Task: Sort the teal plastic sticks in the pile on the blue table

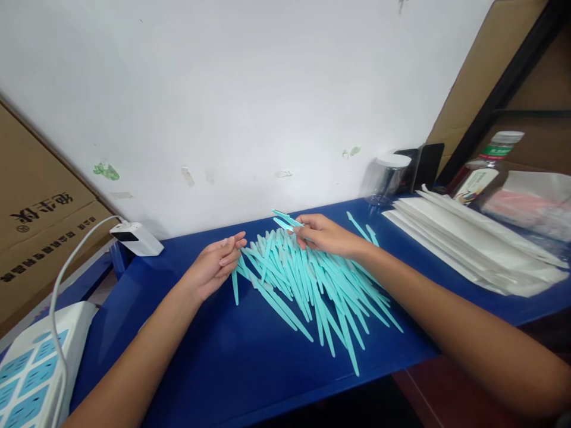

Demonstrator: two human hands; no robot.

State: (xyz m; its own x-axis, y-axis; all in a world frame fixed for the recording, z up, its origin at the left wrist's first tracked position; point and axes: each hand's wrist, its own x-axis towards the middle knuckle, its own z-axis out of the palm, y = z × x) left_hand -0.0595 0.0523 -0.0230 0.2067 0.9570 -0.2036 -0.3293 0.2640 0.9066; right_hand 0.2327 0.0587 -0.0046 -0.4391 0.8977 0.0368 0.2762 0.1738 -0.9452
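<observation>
A spread pile of several thin turquoise plastic sticks (312,285) lies on the blue table (232,356). My right hand (323,233) rests at the far edge of the pile, its fingers pinched on a couple of turquoise sticks (285,220) that poke out to the left. My left hand (216,264) lies at the pile's left edge, palm turned inward, fingers loosely stretched and holding nothing, its fingertips touching the nearest sticks.
A stack of white flat bags (473,244) lies at the right. Behind it stand a clear jar (388,178), a dark phone (426,165) and a bottle (484,169). A white charger (136,238), a power strip (33,368) and a cardboard box (35,232) sit left.
</observation>
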